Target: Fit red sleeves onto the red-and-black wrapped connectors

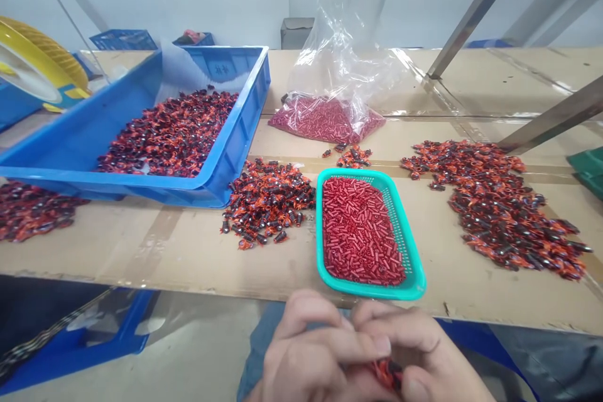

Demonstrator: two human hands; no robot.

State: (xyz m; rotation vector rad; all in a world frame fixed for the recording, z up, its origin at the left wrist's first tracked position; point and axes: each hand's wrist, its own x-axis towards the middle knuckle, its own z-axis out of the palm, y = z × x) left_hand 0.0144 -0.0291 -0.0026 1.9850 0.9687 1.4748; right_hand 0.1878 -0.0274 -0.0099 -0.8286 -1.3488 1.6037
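Observation:
My left hand [308, 352] and my right hand [417, 342] meet just in front of the table's near edge, fingers curled and touching. My right hand is closed around small red-and-black parts with orange bits [389, 374], seen in the gap by its thumb. The fingers of my left hand are bent, and one fingertip lies over those parts; whatever they pinch is hidden. Directly beyond the hands stands a green basket [415, 286] full of short dark-red tubes [360, 232]. Left of it lies a pile of black-and-orange parts [271, 201].
A large blue crate [235, 151] at left holds many similar parts. Behind the basket sits a clear plastic bag [330, 116] of red pieces. Another long pile [504, 207] spreads across the right. Metal posts [480, 12] rise there, and a yellow reel [42, 63] stands far left.

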